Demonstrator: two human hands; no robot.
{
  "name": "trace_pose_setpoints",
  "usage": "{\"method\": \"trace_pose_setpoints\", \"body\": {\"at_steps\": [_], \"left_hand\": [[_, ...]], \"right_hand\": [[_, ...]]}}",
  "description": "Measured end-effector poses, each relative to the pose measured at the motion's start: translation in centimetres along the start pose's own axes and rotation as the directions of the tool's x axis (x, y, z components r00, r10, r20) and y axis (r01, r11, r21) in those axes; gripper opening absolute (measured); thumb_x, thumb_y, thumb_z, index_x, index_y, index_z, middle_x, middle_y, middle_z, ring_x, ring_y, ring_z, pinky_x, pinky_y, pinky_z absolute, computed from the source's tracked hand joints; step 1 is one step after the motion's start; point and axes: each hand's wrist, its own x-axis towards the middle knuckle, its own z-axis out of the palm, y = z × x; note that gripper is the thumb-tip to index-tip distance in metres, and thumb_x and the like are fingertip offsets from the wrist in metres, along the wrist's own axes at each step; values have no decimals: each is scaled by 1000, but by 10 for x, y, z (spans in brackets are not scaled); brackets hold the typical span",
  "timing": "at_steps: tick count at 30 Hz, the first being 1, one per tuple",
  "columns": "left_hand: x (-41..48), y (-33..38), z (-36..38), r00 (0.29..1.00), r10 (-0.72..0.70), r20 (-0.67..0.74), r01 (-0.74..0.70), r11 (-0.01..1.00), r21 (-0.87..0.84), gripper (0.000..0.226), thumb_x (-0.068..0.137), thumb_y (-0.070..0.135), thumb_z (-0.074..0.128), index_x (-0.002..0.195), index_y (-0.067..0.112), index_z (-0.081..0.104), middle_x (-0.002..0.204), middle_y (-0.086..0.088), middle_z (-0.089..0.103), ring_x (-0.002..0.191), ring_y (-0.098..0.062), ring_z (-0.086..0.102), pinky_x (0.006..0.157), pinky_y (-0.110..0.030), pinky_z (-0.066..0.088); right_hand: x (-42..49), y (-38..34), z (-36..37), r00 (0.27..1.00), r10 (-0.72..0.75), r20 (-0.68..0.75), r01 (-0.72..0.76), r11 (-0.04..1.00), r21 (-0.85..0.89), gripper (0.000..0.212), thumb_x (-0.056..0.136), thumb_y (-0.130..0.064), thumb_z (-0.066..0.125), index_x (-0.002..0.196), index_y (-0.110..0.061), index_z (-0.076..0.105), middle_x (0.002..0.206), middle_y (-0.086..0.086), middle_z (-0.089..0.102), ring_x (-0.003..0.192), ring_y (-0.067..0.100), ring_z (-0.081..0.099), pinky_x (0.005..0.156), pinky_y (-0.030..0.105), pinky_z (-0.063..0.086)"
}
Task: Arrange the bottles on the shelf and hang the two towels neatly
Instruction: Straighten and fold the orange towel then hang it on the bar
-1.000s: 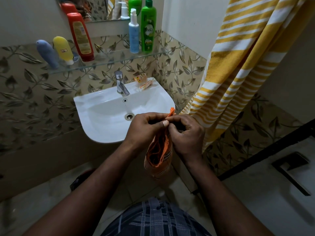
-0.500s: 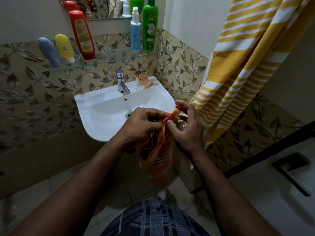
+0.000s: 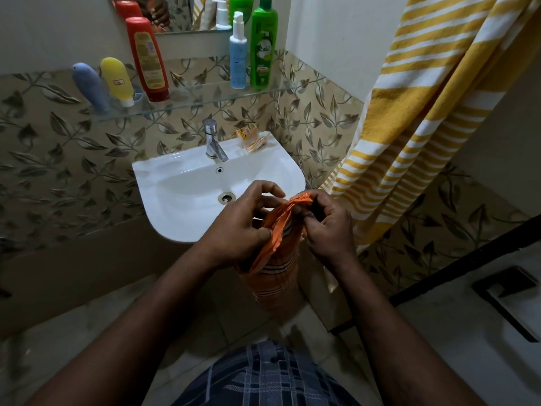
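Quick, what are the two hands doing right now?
Left hand: pinching the orange striped cloth towel.
Right hand: gripping the same towel's top edge.

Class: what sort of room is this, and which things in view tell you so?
Most likely a home bathroom: a white washbasin with a tap, a glass shelf of toiletry bottles below a mirror, and a yellow striped towel hanging at the right.
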Motion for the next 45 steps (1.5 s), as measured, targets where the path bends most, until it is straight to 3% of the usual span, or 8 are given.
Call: {"method": "trace_pose_setpoints", "body": {"at_steps": [4, 7, 12, 16, 23, 31, 37, 45], "left_hand": [[-15, -11, -8, 998, 67, -15, -65, 988, 138, 48, 93, 13, 70, 119, 44, 45, 135, 13, 64, 111, -7, 69, 85, -29, 61], [-22, -21, -15, 998, 55, -9, -49, 941, 335, 54, 90, 3, 69, 116, 45, 47, 129, 15, 61, 106, -6, 67, 81, -39, 63], [-22, -27, -17, 988, 148, 40, -140, 769, 624, 42, 85, 4, 70, 104, 41, 66, 131, 17, 59, 106, -15, 64, 82, -35, 57], [-19, -24, -15, 984, 176, -4, -120, 689, 715, 38, 94, 13, 67, 124, 34, 75, 121, 7, 71, 103, -16, 68, 80, -32, 56], [-10, -12, -16, 973, -198, 118, -20, 435, 900, 44, 90, 46, 38, 106, 29, 76, 90, 4, 63, 81, -21, 63, 72, -40, 58], [-4, 7, -13, 964, -252, 80, -22, 228, 973, 26, 101, 34, 48, 83, 19, 57, 70, -2, 45, 65, -25, 50, 60, -33, 41], [-4, 4, -12, 962, -264, 66, 7, 268, 963, 34, 98, 39, 49, 72, 19, 47, 71, 0, 50, 64, -22, 52, 59, -31, 39], [-1, -13, -15, 902, -319, 292, -149, 405, 902, 28, 95, 26, 56, 117, 38, 70, 91, 3, 70, 78, -22, 64, 60, -32, 50]], "right_hand": [[-3, 1, 2, 1000, 27, -5, -27, 997, 72, 23, 93, 0, 70, 101, -22, 71, 96, 0, 74, 94, 17, 72, 84, 29, 59], [0, 6, -3, 997, 60, -52, -54, 992, 110, 31, 93, 0, 69, 99, -29, 70, 96, 3, 74, 96, 24, 72, 85, 31, 59], [2, 9, -5, 997, 61, -47, -55, 991, 122, 24, 94, 1, 69, 101, -22, 71, 98, 8, 74, 96, 27, 72, 85, 36, 60], [3, 13, -5, 996, 67, -54, -59, 989, 138, 18, 94, 1, 69, 104, -14, 71, 100, 15, 74, 98, 34, 71, 88, 44, 58], [3, 15, -6, 999, 45, -28, -40, 989, 140, 25, 91, -1, 69, 99, -24, 71, 97, 7, 75, 95, 25, 71, 87, 42, 59], [2, 17, -4, 999, 44, 24, -46, 996, 77, 17, 95, 2, 71, 103, -13, 71, 92, -6, 73, 89, 3, 70, 83, 22, 57], [-1, 27, -4, 998, 64, -9, -64, 998, 20, 18, 95, -5, 73, 103, -21, 72, 92, -10, 74, 90, 3, 70, 84, 26, 58], [-2, 33, 0, 999, 48, 21, -48, 999, -7, 10, 95, -9, 73, 105, -12, 73, 93, -7, 75, 92, 10, 73, 86, 37, 61]]}}
